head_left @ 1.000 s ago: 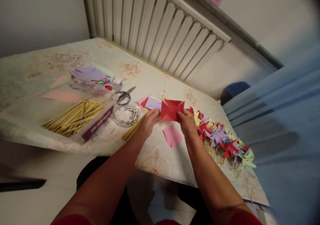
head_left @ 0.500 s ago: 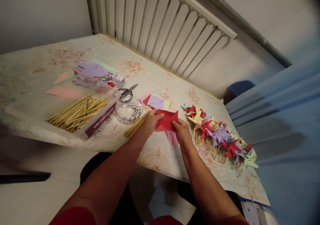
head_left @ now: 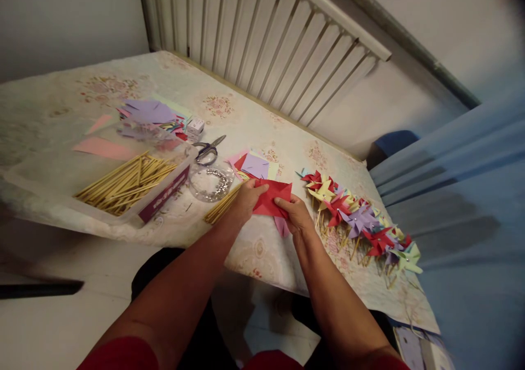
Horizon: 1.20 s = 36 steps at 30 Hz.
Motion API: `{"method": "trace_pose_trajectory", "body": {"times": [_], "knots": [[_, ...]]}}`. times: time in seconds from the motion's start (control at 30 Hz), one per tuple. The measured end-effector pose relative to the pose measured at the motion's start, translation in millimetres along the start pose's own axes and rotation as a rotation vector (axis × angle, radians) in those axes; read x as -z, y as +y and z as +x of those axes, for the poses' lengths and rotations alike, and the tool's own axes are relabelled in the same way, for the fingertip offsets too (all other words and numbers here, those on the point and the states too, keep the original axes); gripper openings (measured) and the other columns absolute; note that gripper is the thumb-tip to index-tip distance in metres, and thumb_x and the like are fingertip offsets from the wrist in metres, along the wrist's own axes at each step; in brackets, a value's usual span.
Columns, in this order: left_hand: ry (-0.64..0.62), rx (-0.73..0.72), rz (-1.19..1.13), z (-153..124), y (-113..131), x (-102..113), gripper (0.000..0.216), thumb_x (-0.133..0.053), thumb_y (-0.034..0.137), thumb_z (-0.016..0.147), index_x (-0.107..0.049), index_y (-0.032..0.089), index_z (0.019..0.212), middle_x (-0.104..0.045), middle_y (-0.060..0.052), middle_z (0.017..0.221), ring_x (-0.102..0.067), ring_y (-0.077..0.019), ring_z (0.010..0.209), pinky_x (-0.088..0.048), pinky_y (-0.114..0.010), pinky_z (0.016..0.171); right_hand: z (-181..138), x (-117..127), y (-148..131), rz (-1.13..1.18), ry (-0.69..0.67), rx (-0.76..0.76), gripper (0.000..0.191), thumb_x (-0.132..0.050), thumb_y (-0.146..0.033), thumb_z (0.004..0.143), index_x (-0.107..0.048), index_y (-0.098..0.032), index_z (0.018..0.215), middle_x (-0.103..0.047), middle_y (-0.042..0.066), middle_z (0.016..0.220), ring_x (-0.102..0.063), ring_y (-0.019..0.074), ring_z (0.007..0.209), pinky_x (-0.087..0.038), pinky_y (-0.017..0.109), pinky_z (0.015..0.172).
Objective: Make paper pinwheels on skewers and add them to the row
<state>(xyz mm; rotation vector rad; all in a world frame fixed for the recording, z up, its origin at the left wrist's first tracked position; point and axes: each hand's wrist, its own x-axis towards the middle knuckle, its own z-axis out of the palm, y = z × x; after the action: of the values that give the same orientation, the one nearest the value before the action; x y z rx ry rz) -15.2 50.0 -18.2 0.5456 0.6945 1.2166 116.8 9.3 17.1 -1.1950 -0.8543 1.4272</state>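
Observation:
A red paper square [head_left: 270, 197] is held up between both hands over the front of the table. My left hand [head_left: 248, 197] pinches its left edge, thumb on top. At its right side, my right hand [head_left: 293, 208] grips it with the thumb lying across the face and the fingers behind. Below the sheet, a pink piece of paper [head_left: 281, 226] lies on the cloth. Just beyond my left hand are stacked cut sheets with a purple square [head_left: 255, 166] on top, and a bundle of sticks [head_left: 221, 206] partly hidden by that hand.
Finished paper pinwheels [head_left: 361, 219] lie in rows at the right. On the left stand a clear plastic box [head_left: 123, 217] of wooden sticks [head_left: 127, 186], a round dish [head_left: 211, 184] of small shiny pieces, scissors [head_left: 207, 151], a small white box [head_left: 195, 129] and paper scraps [head_left: 147, 111].
My right thumb has moved left and up across the red paper, and the right fingers now wrap further behind it. The left hand keeps its pinch.

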Motion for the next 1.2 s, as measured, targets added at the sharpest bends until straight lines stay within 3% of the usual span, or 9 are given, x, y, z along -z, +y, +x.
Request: {"method": "trace_pose_trajectory", "body": {"times": [0.3, 0.5, 0.7, 0.97, 1.2], "knots": [[-0.048, 0.029, 0.014, -8.0, 2.9, -8.7, 0.031, -0.079, 0.029, 0.061, -0.053, 0.018, 0.073, -0.06, 0.002, 0.062, -0.057, -0.0118, 0.053, -0.045, -0.025, 0.054, 4.3, -2.0, 6.7, -0.029, 0.089, -0.018, 0.043, -0.088, -0.023, 0.049, -0.072, -0.014, 0.088, -0.078, 0.005, 0.083, -0.072, 0.0221, 0.072, -0.059, 0.036, 0.077], [0.052, -0.071, 0.17, -6.7, 1.4, -7.3, 0.029, -0.072, 0.028, 0.068, -0.045, 0.02, 0.064, -0.044, 0.008, 0.05, -0.038, -0.006, 0.042, -0.028, -0.021, 0.044, 3.5, -3.8, 10.2, -0.098, 0.208, 0.013, 0.034, -0.084, -0.024, 0.052, -0.07, -0.017, 0.083, -0.076, 0.002, 0.076, -0.07, 0.0205, 0.067, -0.058, 0.033, 0.071], [0.12, -0.11, 0.234, -7.6, 4.6, -10.2, 0.024, -0.07, 0.029, 0.07, -0.048, 0.019, 0.063, -0.042, 0.008, 0.05, -0.034, -0.0061, 0.043, -0.024, -0.021, 0.043, 0.8, -8.1, 11.0, -0.11, 0.255, 0.035, 0.031, -0.082, -0.023, 0.051, -0.07, -0.017, 0.079, -0.076, 0.001, 0.075, -0.069, 0.0194, 0.065, -0.057, 0.033, 0.069], [0.132, -0.13, 0.253, -4.6, 3.5, -6.7, 0.018, -0.068, 0.028, 0.071, -0.053, 0.019, 0.065, -0.046, 0.007, 0.051, -0.038, -0.0069, 0.045, -0.028, -0.021, 0.046, 0.9, -6.4, 13.1, -0.103, 0.264, 0.038, 0.031, -0.082, -0.024, 0.051, -0.069, -0.017, 0.079, -0.076, 0.001, 0.074, -0.068, 0.0192, 0.064, -0.057, 0.032, 0.068], [0.091, -0.091, 0.115, -3.1, 3.5, -3.8, 0.02, -0.072, 0.026, 0.065, -0.054, 0.018, 0.067, -0.051, 0.005, 0.054, -0.044, -0.0075, 0.048, -0.033, -0.022, 0.05, 0.9, -2.5, 14.8, -0.103, 0.238, 0.021, 0.032, -0.083, -0.024, 0.052, -0.07, -0.018, 0.08, -0.076, 0.001, 0.076, -0.069, 0.0194, 0.065, -0.057, 0.032, 0.068]]}}
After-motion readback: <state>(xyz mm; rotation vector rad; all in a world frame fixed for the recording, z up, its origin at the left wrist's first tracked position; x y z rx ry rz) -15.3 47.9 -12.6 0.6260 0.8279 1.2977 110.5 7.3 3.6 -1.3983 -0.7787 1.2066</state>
